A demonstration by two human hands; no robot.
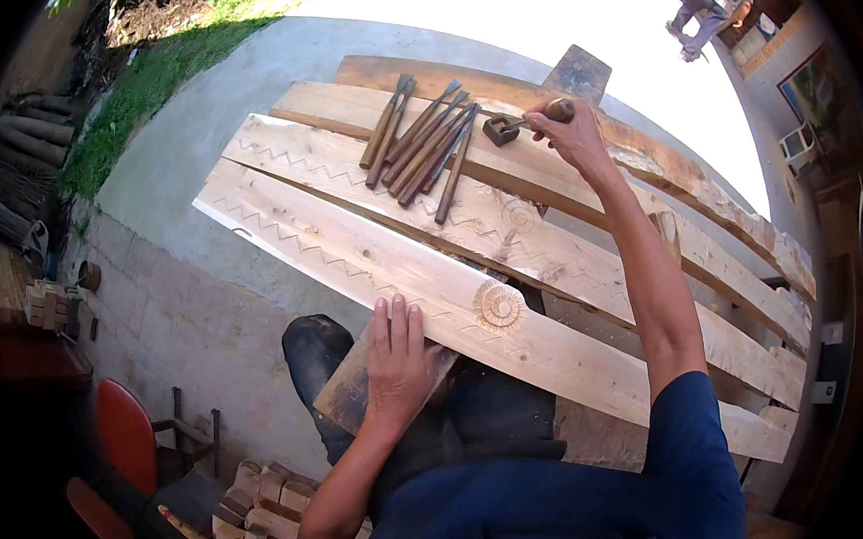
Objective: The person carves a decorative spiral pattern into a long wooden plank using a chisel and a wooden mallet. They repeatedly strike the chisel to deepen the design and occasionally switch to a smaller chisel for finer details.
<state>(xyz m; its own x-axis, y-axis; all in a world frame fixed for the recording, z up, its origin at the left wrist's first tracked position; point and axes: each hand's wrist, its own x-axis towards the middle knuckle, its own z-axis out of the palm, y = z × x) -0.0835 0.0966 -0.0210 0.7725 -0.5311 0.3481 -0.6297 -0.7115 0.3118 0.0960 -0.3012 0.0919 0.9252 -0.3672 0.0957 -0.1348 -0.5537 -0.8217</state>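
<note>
My left hand [394,356] lies flat, its fingertips on the near edge of a pale plank [332,258] and its palm over a short worn board [345,391] across my lap. A round fluted rosette [499,307] is carved in this plank, beside pencilled zigzag lines. Farther off, my right hand [573,134] is closed round a tool with a rounded wooden handle [560,110] and a thin metal shaft. The shaft reaches toward a small dark block [500,129] on the planks; whether it touches is unclear. Several wooden-handled carving chisels [424,149] lie bunched left of the block.
A second marked plank [347,179] bears a drawn spiral, with rough beams [703,189] beyond it. A dark flat board [579,75] sticks out at the far side. At lower left are a red chair [126,436] and cut wood blocks [268,507]. A person [716,0] is far right.
</note>
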